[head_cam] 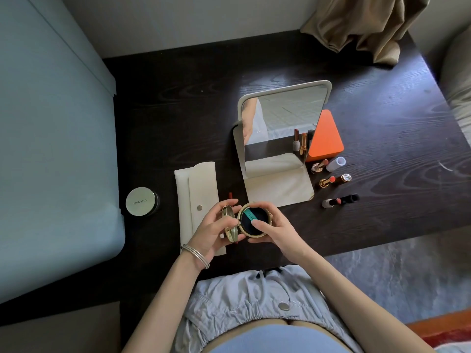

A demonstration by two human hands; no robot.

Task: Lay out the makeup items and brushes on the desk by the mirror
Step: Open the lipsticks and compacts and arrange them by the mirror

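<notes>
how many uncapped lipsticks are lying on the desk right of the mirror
3, in a column right of the mirror: the top lipstick by the orange box, the middle lipstick, and the bottom lipstick. The box may hide more.

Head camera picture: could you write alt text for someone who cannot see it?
A person's left hand and right hand hold an open round gold compact above a dark wooden desk. Behind it stands a white-framed folding mirror, with three uncapped lipsticks to its right and a white snap-button pouch and round silver-lidded jar to its left.
</notes>
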